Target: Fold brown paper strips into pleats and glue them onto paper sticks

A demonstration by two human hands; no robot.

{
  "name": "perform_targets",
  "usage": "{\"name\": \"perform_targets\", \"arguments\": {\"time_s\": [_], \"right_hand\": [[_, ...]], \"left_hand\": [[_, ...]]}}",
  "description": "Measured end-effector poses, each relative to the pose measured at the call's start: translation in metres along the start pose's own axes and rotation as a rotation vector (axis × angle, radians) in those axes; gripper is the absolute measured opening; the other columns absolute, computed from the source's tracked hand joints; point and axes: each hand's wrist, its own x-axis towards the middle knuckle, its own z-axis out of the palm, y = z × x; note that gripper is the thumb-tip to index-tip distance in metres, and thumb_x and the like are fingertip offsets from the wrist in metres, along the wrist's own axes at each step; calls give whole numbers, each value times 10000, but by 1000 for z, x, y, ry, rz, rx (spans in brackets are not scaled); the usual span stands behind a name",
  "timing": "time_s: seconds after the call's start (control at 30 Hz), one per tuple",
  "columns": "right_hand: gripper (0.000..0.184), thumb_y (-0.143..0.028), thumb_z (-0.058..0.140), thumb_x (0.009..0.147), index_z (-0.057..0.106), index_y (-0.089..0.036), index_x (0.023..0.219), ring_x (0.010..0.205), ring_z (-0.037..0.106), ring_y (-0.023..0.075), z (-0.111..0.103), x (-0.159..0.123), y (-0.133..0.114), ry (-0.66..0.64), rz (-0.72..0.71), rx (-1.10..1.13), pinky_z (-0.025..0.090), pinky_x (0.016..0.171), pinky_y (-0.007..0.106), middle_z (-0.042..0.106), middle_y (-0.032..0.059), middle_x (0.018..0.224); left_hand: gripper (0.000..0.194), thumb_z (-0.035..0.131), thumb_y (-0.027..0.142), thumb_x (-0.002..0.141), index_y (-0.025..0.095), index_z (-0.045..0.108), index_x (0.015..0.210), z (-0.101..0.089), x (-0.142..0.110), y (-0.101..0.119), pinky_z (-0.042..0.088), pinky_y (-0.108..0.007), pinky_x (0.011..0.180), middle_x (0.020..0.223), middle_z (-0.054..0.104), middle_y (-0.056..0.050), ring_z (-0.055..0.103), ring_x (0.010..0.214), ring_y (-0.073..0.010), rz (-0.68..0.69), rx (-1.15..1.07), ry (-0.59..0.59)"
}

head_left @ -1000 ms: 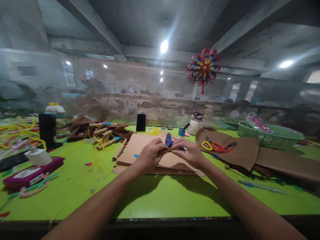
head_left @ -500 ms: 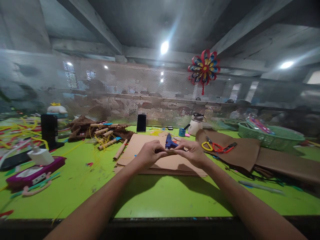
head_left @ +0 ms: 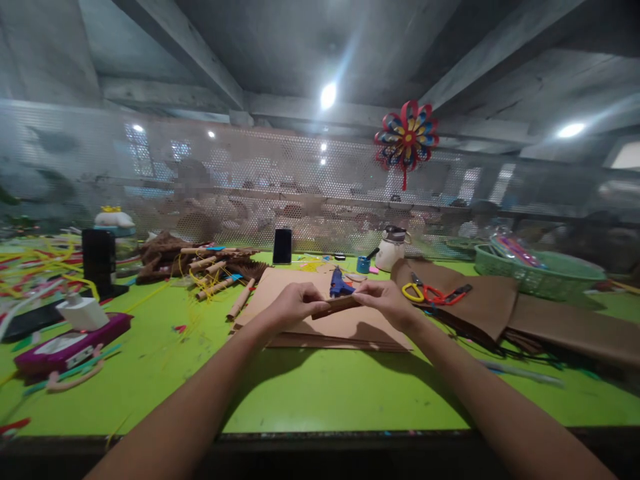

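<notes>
Between my two hands is a narrow strip of folded or rolled brown paper (head_left: 336,307), held level above a stack of brown paper sheets (head_left: 280,339). My left hand (head_left: 294,305) pinches its left end between thumb and fingers. At the other end, my right hand (head_left: 384,301) has the same kind of pinch. Just behind the strip a blue glue gun (head_left: 340,283) rests on the stack, its lower part hidden by the strip and my right fingers.
Brown paper tubes (head_left: 214,288) lie left of the stack. Scissors with red and yellow handles (head_left: 434,293) rest on brown paper at right. A green basket (head_left: 540,277) stands farther right, a white jug (head_left: 391,252) behind. Nearer left is a purple power strip (head_left: 75,343).
Both hands have drawn slightly apart. The brown paper strip has turned so that more of its broad side shows between them. The glue gun stays put.
</notes>
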Motion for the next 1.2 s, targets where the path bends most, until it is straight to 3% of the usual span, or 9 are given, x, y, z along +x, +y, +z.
{"name": "perform_targets", "arguments": {"time_s": [0.27, 0.47, 0.53, 0.83, 1.03, 1.2], "right_hand": [[262, -390, 657, 679, 640, -129, 682, 565, 447, 104, 1, 2, 7, -31, 51, 168, 357, 575, 248, 533, 2, 597], [266, -389, 654, 682, 654, -123, 693, 533, 426, 99, 2, 4, 15, -25, 58, 147, 337, 542, 245, 510, -7, 555], [264, -386, 651, 686, 662, -122, 697, 532, 427, 98, 3, 5, 18, -16, 52, 135, 336, 543, 246, 512, -7, 553], [291, -417, 669, 648, 682, -128, 677, 552, 470, 123, 7, 4, 4, -26, 118, 100, 388, 577, 273, 554, 18, 573], [336, -408, 641, 703, 704, -102, 827, 640, 520, 132, 2, 4, -1, -88, 80, 278, 422, 631, 276, 616, 61, 720], [352, -397, 553, 798, 671, -124, 987, 744, 562, 149, -6, 0, -14, -162, 29, 441, 454, 705, 297, 631, 99, 896]], "left_hand": [[266, 585, 383, 706, 122, 631, 727, -5, -2, 0, 398, -240, 622, 643, 601, -12, 508, 620, -119, -36, -196, -105], [201, 559, 326, 698, 136, 617, 670, 2, 4, -5, 360, -228, 554, 603, 570, -6, 487, 586, -122, -7, 73, 88], [201, 550, 325, 703, 139, 626, 681, 1, 5, -7, 354, -225, 557, 619, 578, -8, 493, 600, -126, 18, 127, 102], [388, 515, 499, 728, 123, 605, 697, -7, 2, -21, 327, -219, 523, 584, 558, 4, 465, 555, -117, -61, 49, -77], [395, 514, 523, 739, 132, 542, 691, -13, -5, -9, 288, -211, 478, 528, 503, 25, 409, 479, -92, -65, -166, -140], [296, 594, 409, 721, 128, 524, 654, -18, -9, -5, 220, -199, 447, 498, 414, 50, 340, 449, -63, -96, -471, -183]]}}
